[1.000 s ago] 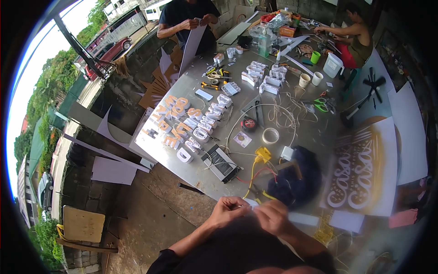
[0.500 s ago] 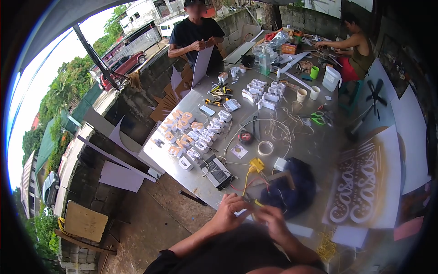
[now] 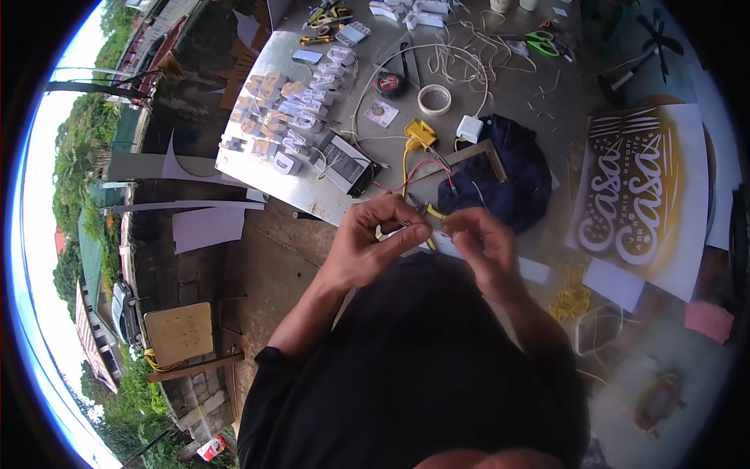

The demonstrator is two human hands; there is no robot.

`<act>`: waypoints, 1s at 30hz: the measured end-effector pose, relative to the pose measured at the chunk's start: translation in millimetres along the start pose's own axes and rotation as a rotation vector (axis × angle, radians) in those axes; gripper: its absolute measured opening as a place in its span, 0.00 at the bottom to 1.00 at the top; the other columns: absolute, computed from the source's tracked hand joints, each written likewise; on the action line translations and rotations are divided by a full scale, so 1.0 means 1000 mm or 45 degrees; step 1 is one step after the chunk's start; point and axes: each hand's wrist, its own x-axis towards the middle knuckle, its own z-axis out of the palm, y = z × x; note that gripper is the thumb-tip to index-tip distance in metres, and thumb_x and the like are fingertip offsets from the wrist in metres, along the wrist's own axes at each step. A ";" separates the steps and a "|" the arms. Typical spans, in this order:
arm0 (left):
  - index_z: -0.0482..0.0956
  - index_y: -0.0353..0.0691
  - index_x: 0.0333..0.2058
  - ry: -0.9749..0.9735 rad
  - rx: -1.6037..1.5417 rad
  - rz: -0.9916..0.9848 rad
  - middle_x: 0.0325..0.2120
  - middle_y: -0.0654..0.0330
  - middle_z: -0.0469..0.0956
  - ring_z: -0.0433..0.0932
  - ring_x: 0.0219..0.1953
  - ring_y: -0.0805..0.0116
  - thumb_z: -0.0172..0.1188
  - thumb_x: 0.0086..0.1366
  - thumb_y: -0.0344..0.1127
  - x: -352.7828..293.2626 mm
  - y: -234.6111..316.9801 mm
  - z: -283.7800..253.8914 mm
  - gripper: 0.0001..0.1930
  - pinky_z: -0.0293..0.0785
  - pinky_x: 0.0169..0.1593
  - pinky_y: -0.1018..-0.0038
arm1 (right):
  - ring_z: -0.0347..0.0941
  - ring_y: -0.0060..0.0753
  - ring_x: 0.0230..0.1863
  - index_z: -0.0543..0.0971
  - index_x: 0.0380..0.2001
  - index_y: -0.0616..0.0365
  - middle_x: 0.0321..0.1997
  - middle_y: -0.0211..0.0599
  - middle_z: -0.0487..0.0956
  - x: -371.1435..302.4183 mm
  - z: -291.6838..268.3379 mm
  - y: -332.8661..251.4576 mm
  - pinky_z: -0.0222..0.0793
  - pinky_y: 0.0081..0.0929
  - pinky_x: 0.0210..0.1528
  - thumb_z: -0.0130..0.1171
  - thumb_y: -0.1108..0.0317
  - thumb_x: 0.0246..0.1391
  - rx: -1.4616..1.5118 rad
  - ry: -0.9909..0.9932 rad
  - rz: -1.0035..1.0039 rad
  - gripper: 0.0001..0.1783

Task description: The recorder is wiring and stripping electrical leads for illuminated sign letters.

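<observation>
View tipped down, left grip [image 3: 369, 244] pinching something thin [image 3: 404, 224], right grip [image 3: 489, 247] unclear, cluttered metal table [image 3: 306, 193], brown floor [image 3: 269, 277] beside.

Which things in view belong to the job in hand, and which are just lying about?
Job in hand, by my reading:
left hand, pinching something too small to identify
right hand, close beside it
yellow-handled tool just beyond them, probably

Apparently just lying about:
tape roll
tape measure
green-handled scissors
block letters

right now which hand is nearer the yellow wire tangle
Right: the right hand is left of the yellow wire tangle; the left hand is farther away on the same side.
</observation>
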 end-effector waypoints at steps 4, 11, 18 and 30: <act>0.81 0.32 0.35 -0.105 -0.195 -0.142 0.32 0.62 0.79 0.77 0.37 0.79 0.65 0.64 0.26 0.028 0.004 -0.009 0.04 0.74 0.42 0.81 | 0.74 0.27 0.34 0.80 0.45 0.59 0.37 0.34 0.81 0.022 -0.035 -0.008 0.68 0.23 0.36 0.69 0.69 0.53 -0.527 0.110 -0.509 0.16; 0.80 0.31 0.31 -0.051 -0.125 -0.164 0.27 0.63 0.78 0.75 0.32 0.79 0.65 0.62 0.22 0.029 0.014 0.004 0.02 0.70 0.35 0.80 | 0.77 0.35 0.40 0.82 0.43 0.59 0.43 0.36 0.81 0.033 -0.040 -0.032 0.72 0.29 0.36 0.74 0.75 0.44 -1.041 -0.070 -1.172 0.20; 0.82 0.31 0.36 -0.152 -0.098 -0.242 0.34 0.61 0.79 0.79 0.37 0.79 0.65 0.64 0.25 0.022 0.010 -0.005 0.04 0.76 0.42 0.81 | 0.74 0.26 0.42 0.85 0.42 0.54 0.42 0.31 0.81 0.041 -0.035 -0.039 0.70 0.25 0.39 0.65 0.70 0.54 -1.336 -0.277 -1.374 0.11; 0.82 0.31 0.34 -0.308 -0.372 -0.416 0.29 0.64 0.82 0.79 0.33 0.82 0.65 0.64 0.26 0.012 -0.006 -0.023 0.03 0.73 0.36 0.84 | 0.74 0.29 0.46 0.82 0.49 0.51 0.46 0.31 0.79 0.040 -0.030 -0.043 0.75 0.27 0.43 0.66 0.69 0.53 -1.263 -0.498 -1.397 0.18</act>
